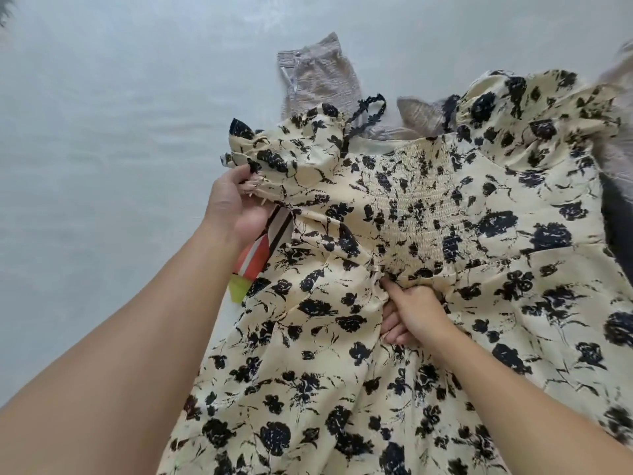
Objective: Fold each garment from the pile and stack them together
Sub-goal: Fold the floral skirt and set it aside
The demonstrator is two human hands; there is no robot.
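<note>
Left hand fingers pinch floral dress sleeve; right hand fingers clamp waist seam. I fear slippery fabric bunching beneath fingers, skewing fold.

No writing, label, brand, number or sign is showing legibly anywhere in the view. The cream dress is carrying only a black flower print, with no words on it.
</note>
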